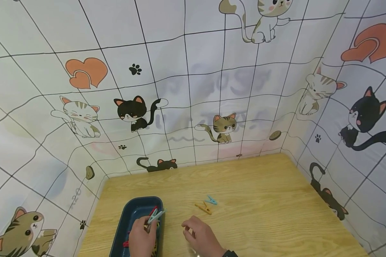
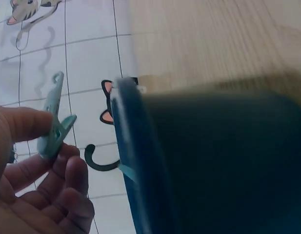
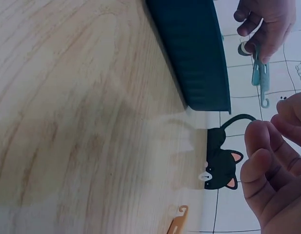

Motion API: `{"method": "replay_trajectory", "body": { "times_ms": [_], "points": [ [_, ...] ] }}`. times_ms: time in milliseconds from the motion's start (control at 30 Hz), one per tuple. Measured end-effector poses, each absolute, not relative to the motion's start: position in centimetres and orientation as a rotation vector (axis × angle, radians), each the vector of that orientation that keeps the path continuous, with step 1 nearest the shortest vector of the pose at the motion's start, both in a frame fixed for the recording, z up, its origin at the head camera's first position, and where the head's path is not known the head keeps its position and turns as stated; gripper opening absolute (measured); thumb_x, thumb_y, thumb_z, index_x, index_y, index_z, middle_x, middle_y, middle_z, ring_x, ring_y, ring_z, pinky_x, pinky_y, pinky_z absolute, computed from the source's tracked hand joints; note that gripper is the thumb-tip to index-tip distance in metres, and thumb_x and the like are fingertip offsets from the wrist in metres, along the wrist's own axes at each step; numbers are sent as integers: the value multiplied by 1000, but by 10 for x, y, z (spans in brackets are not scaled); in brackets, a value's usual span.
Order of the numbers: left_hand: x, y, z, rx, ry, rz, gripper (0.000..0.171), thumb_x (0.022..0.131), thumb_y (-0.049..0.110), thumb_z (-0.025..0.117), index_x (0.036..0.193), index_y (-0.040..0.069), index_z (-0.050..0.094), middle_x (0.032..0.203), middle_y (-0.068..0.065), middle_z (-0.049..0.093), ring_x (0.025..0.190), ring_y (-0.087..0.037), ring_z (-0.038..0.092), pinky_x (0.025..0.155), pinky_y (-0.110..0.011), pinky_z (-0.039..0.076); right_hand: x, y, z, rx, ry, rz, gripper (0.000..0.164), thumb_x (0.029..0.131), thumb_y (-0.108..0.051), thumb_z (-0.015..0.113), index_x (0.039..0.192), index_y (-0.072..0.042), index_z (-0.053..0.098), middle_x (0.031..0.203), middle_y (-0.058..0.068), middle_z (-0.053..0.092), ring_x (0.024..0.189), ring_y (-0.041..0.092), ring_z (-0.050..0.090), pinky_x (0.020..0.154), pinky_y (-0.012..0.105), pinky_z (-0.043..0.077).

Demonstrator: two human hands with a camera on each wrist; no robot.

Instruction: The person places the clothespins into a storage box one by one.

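My left hand [image 1: 140,236] pinches a pale teal clothespin [image 1: 156,215] between thumb and finger, above the right side of a dark blue basket [image 1: 132,204]. In the left wrist view the clothespin [image 2: 53,126] has its hooked end pointing up. My right hand [image 1: 202,235] hovers over the table right of the basket, fingers loosely curled around nothing. Just beyond it lie a yellow-orange clothespin [image 1: 203,208] and a light blue clothespin [image 1: 211,200]. Red clothespins [image 1: 126,244] show inside the basket, partly hidden by my left hand.
The wood-grain table [image 1: 244,200] meets a cat-patterned cloth wall [image 1: 193,89] at the back and sides. The basket's raised wall [image 3: 199,58] stands between my hands at the table's left. A dark band [image 1: 229,253] circles my right wrist.
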State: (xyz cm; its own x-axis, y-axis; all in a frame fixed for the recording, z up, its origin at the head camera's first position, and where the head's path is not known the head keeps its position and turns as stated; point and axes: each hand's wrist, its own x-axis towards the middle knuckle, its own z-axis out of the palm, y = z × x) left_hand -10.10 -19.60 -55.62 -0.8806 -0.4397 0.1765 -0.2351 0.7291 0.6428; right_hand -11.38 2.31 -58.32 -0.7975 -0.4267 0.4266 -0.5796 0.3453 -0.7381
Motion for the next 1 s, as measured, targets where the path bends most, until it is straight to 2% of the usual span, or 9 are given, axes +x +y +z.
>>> {"method": "replay_trajectory", "body": {
  "times_ms": [233, 433, 700, 1000],
  "points": [
    [-95, -204, -559, 717, -2651, -848, 22, 89, 17, 76, 101, -1, 71, 84, -12, 60, 65, -22, 52, 58, -39, 42, -110, 22, -584, 940, -2489, 1433, 17, 97, 0, 65, 109, -10, 71, 93, -5, 61, 63, -9, 43, 54, 14, 43],
    [-94, -208, -565, 776, -2710, -786, 26, 90, 17, 72, 103, -6, 70, 86, -16, 61, 78, -33, 59, 71, -52, 49, -111, 22, -588, 956, -2463, 1388, 17, 96, 1, 65, 108, -9, 71, 91, -4, 60, 63, -10, 42, 54, 12, 41],
    [-92, -211, -573, 758, -2696, -740, 35, 88, 17, 75, 111, -9, 69, 101, -30, 62, 93, -48, 57, 78, -60, 48, -114, 23, -592, 942, -2406, 1306, 18, 91, 4, 68, 105, -8, 71, 87, -4, 61, 64, -10, 42, 54, 7, 38],
    [-88, -198, -569, 650, -2622, -797, 36, 88, 11, 73, 118, -8, 68, 114, -32, 60, 106, -49, 54, 87, -63, 46, -113, 30, -593, 901, -2474, 1343, 16, 93, 0, 67, 106, -9, 72, 90, -5, 61, 72, -8, 51, 59, 11, 46]
  ]
}}
